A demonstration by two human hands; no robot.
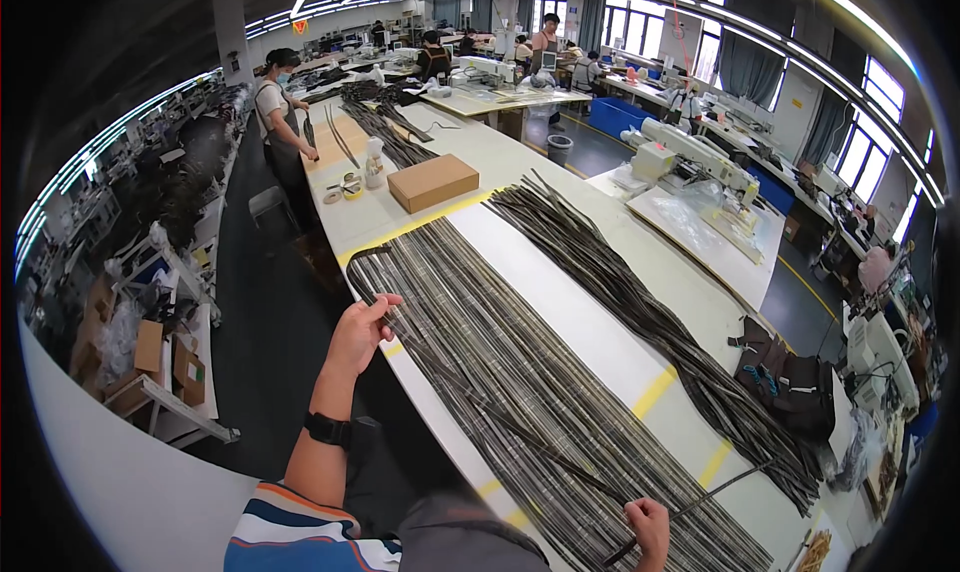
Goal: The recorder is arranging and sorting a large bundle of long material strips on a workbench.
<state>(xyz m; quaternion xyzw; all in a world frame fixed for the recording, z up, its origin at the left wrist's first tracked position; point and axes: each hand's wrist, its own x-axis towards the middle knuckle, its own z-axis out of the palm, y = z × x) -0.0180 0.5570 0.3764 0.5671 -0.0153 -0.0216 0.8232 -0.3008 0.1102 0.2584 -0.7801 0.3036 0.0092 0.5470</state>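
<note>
My left hand [361, 333], with a black band on its wrist, pinches a long dark strip [517, 427] at the near edge of the table. The strip slants over a row of dark strips [480, 332] laid side by side, and its far end curls back past my fingers. Lower right, my right hand [648, 525] is closed on the same strip, and a short end pokes out below the fist. A thin dark strip also reaches from that fist toward a long loose bundle of strips [622, 287]; whether it is the same piece I cannot tell.
Behind the row stand a cardboard box [433, 182], tape rolls [351, 187] and a white bottle [374, 155]. A dark backpack [787, 384] lies right of the bundle. A co-worker [281, 121] handles strips at the table's far left. A sewing machine [694, 155] stands at right.
</note>
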